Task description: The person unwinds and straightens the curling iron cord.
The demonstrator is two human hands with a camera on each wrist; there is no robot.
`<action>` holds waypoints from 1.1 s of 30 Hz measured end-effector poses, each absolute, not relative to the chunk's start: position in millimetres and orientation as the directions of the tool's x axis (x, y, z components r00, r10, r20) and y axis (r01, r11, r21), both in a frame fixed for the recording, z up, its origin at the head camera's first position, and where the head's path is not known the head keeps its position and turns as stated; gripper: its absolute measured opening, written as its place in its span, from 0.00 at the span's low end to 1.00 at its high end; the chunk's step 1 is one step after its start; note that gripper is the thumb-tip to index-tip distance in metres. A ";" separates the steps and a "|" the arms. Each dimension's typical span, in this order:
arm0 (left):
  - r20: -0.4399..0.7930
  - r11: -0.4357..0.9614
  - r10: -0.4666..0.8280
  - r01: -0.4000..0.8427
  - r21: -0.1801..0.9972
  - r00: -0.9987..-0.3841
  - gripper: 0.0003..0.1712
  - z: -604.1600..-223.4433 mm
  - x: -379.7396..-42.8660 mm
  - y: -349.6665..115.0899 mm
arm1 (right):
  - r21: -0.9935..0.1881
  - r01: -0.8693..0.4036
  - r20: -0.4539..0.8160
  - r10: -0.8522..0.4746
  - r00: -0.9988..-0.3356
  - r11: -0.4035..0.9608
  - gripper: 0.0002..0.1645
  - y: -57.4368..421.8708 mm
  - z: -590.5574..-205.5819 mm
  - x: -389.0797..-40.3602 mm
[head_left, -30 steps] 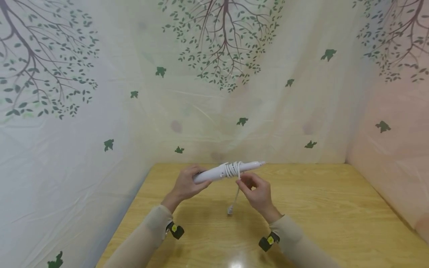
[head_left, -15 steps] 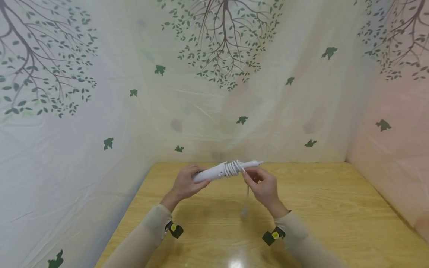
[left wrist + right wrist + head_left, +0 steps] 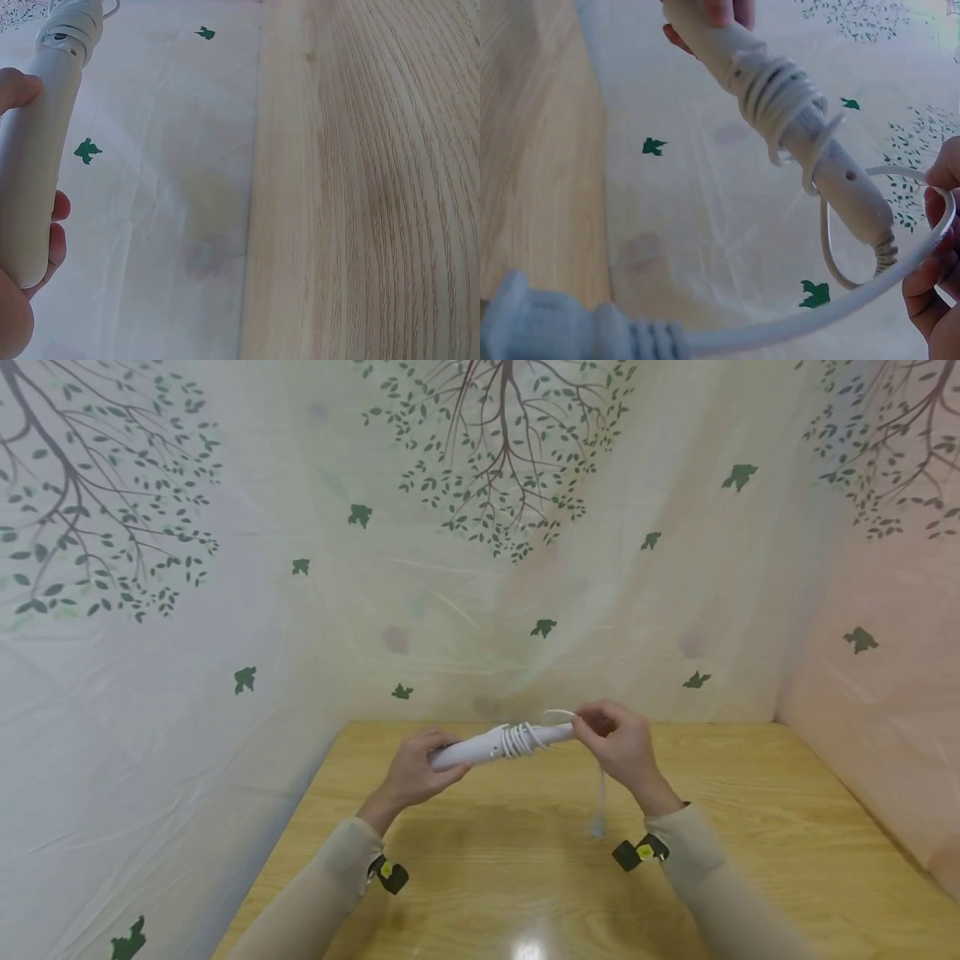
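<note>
A white rod-shaped electric appliance [image 3: 468, 750] is held up above the table, tilted slightly up toward the right. My left hand [image 3: 414, 774] grips its thick rounded end, thumb along the near side. Several turns of white cord [image 3: 776, 94] are wound round its middle, the last one standing loose. At the narrower end, a ribbed sleeve [image 3: 885, 251] leads into the cord. Beyond that end, my right hand [image 3: 622, 743] pinches the cord between thumb and fingers. Below this hand dangles the plug [image 3: 597, 828], which looms large in the right wrist view.
Beneath both hands lies a wood-grain table [image 3: 480, 893]. Pale sheeting [image 3: 465, 610] printed with trees and green leaves rises behind the table and along both sides. A black wrist camera [image 3: 392, 874] sits on the left sleeve, another camera [image 3: 630, 853] on the right.
My right hand has moved right and slightly up, drawing cord away from the windings into a wider loop. The plug has swung right with it. My left hand has stayed nearly still.
</note>
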State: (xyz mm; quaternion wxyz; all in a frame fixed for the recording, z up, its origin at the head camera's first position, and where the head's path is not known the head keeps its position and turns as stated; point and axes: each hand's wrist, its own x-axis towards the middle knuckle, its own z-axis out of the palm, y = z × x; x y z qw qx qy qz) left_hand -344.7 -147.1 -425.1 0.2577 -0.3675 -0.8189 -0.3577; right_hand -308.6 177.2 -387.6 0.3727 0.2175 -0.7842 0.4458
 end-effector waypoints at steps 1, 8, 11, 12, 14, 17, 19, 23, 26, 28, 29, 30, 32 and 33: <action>0.687 0.467 0.420 0.790 0.396 -0.593 0.16 -424.8 -343.9 -147.1 | -0.536 -0.670 0.776 -0.012 -0.630 0.513 0.04 179.7 -385.6 -309.8; 0.680 0.452 0.437 0.798 0.399 -0.588 0.17 -422.1 -339.8 -147.1 | -0.570 -0.622 0.742 0.013 -0.670 0.537 0.03 197.2 -378.2 -321.1; 0.677 0.442 0.442 0.800 0.406 -0.588 0.17 -422.0 -338.3 -147.6 | -0.610 -0.593 0.708 0.027 -0.705 0.525 0.05 204.2 -379.0 -325.0; 0.677 0.437 0.443 0.801 0.409 -0.588 0.16 -422.6 -338.1 -147.9 | -0.623 -0.584 0.697 0.031 -0.716 0.520 0.05 206.4 -379.7 -326.1; 0.674 0.434 0.446 0.801 0.413 -0.589 0.16 -423.7 -337.2 -148.8 | -0.650 -0.564 0.673 0.041 -0.738 0.510 0.07 210.7 -382.1 -328.6; 0.670 0.434 0.449 0.800 0.415 -0.591 0.16 -425.2 -336.5 -150.6 | -0.674 -0.535 0.649 0.062 -0.759 0.509 0.07 216.5 -386.6 -332.7; 0.672 0.433 0.450 0.802 0.412 -0.588 0.16 -425.4 -337.0 -152.3 | -0.684 -0.519 0.638 0.076 -0.766 0.512 0.08 220.1 -390.0 -336.1; 0.686 0.430 0.448 0.811 0.396 -0.573 0.16 -424.8 -339.1 -155.4 | -0.698 -0.487 0.616 0.094 -0.782 0.525 0.09 226.3 -397.2 -341.7; 0.688 0.425 0.450 0.815 0.395 -0.569 0.16 -425.5 -340.0 -157.0 | -0.711 -0.449 0.584 0.099 -0.806 0.541 0.10 230.1 -404.3 -344.5; 0.683 0.419 0.452 0.813 0.405 -0.573 0.16 -426.5 -340.2 -157.7 | -0.721 -0.420 0.556 0.097 -0.826 0.551 0.10 231.7 -409.2 -346.1; 0.682 0.415 0.452 0.812 0.410 -0.575 0.16 -427.1 -340.4 -158.0 | -0.725 -0.408 0.543 0.097 -0.834 0.555 0.10 232.5 -411.7 -347.0; 0.680 0.413 0.452 0.811 0.415 -0.577 0.16 -427.5 -340.5 -158.1 | -0.730 -0.396 0.531 0.098 -0.842 0.558 0.10 233.2 -414.2 -348.0; 0.680 0.409 0.451 0.811 0.418 -0.578 0.15 -428.0 -341.3 -158.4 | -0.734 -0.378 0.514 0.098 -0.852 0.564 0.11 234.4 -418.5 -349.9; 0.680 0.410 0.451 0.811 0.418 -0.578 0.15 -428.2 -341.7 -158.6 | -0.735 -0.376 0.511 0.097 -0.854 0.564 0.11 234.9 -420.2 -350.7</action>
